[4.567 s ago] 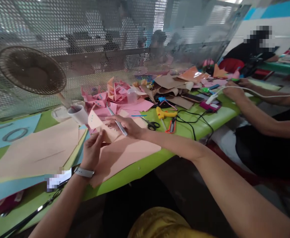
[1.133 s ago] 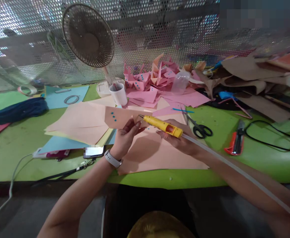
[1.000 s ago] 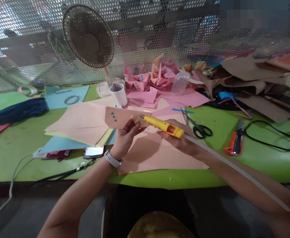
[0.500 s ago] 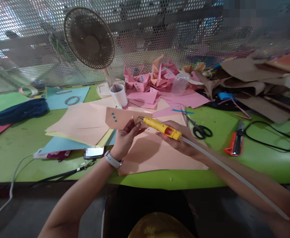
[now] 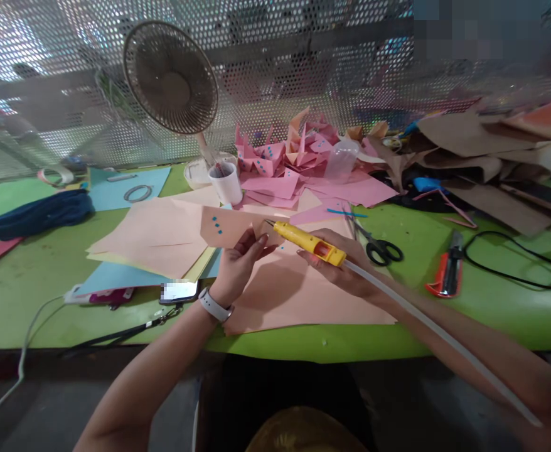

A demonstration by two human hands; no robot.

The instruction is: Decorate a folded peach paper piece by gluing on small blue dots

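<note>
My left hand (image 5: 241, 263) pinches a folded peach paper piece (image 5: 228, 227) that carries several small blue diamond marks. My right hand (image 5: 336, 257) is wrapped round a yellow glue-gun-like tool (image 5: 308, 242), its thin metal tip at the right part of the folded piece. Whether the tip touches the paper I cannot tell. A long whitish stick (image 5: 435, 333) runs from the tool's rear along my right forearm. Beneath both hands lie large peach sheets (image 5: 304, 295).
Black scissors (image 5: 383, 250), a red cutter (image 5: 446, 270) and a black cable (image 5: 506, 233) lie at right. A fan (image 5: 171, 81), white cup (image 5: 227, 183) and pink folded papers (image 5: 268, 157) stand behind. At left are stacked sheets (image 5: 148, 232) and a phone (image 5: 179, 290).
The view has shifted very slightly. Both hands, the folded paper and the yellow tool keep nearly the same positions.
</note>
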